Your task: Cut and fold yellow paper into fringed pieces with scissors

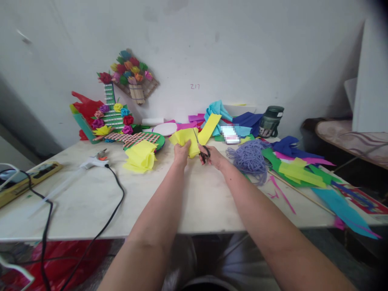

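Note:
My left hand [182, 152] pinches a sheet of yellow crepe paper [182, 136] above the middle of the table. In my right hand [214, 157] is a pair of scissors [205, 152] with dark handles, fingers wrapped around the grips. The scissors' blades point up and left, at the right edge of the yellow paper. A yellow strip [209, 128] slants up just behind them. To the left of my left hand lies a folded pile of yellow crepe paper [140, 157].
A green board with pink sticks [142, 139] and paper flowers stands left. A hot glue gun [94, 162] trails a black cord toward the front edge. Purple yarn [250, 157], a phone [229, 134], a dark bottle [270, 121] and a thin stick [303, 193] are on the right.

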Demonstrator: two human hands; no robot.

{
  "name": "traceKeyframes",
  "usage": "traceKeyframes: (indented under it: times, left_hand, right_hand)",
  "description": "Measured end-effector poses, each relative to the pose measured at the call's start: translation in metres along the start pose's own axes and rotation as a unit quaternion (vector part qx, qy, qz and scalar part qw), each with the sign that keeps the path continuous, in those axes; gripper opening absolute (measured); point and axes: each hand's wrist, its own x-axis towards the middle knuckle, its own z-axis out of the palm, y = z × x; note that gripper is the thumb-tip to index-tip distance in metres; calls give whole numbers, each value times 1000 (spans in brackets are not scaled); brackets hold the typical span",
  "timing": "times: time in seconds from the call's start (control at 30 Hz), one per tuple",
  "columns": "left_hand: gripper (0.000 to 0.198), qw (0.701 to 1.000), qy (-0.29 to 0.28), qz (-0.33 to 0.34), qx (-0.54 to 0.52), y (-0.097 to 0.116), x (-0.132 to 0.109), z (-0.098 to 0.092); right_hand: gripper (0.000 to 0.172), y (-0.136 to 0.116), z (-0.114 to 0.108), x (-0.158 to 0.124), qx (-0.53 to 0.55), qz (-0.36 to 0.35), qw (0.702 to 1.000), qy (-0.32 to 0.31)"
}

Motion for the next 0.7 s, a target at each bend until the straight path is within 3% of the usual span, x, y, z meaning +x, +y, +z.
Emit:
traceKeyframes:
  times: [0.7]
  left_hand:
    - [36, 998, -51, -12, 17, 1, -3, 2]
  right_hand:
    - [43, -2, -2, -1, 15, -16, 999, 27]
